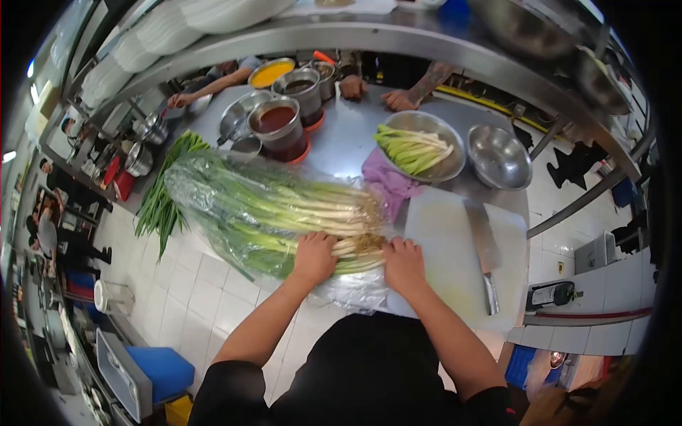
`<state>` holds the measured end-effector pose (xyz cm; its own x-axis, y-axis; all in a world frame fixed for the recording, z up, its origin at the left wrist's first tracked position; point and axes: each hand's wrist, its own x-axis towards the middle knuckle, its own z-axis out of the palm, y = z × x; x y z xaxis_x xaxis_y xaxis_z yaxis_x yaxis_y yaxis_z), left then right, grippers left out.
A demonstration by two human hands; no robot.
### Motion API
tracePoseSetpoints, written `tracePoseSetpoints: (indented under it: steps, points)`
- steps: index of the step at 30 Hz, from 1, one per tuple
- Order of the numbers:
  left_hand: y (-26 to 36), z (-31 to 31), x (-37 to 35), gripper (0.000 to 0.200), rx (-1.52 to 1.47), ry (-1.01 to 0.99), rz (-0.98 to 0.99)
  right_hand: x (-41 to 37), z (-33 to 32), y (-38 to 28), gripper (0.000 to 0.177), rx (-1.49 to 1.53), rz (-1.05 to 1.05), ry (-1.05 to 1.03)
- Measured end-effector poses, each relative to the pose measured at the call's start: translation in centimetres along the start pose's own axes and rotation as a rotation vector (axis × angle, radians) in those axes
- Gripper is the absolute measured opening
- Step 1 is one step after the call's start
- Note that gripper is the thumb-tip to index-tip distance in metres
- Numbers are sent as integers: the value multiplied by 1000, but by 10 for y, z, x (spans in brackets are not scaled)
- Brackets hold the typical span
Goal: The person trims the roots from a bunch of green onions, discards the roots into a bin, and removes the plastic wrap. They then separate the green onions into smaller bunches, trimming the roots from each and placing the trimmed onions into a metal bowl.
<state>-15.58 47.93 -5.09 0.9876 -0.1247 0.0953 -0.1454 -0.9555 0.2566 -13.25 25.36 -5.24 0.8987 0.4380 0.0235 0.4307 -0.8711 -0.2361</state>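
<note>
Scallions (312, 211) lie under and just beyond the fingers, long axis left-right, roots (369, 243) rightward; left hand (316, 257) curls over the near stalks, right hand (403, 263) sits nearer the roots, fingers bent, grip unclear on both.

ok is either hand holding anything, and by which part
The left hand seems to hold the scallions by their pale part, just short of the roots; the right hand is at the root end, but whether it grips can't be told.
</note>
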Motion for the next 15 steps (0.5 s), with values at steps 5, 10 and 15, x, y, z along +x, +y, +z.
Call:
tracePoseSetpoints:
  steps: [5, 10, 15]
  points:
    - [5, -40, -4, 29, -152, 14, 19, 3, -4, 2, 27, -10, 40, 15]
    - [20, -70, 1, 34, -279, 1, 145, -8, -45, 3, 36, 165, -66, 79]
    - [57, -66, 17, 29, -371, -150, 138, -18, -43, 5, 31, 392, 63, 82]
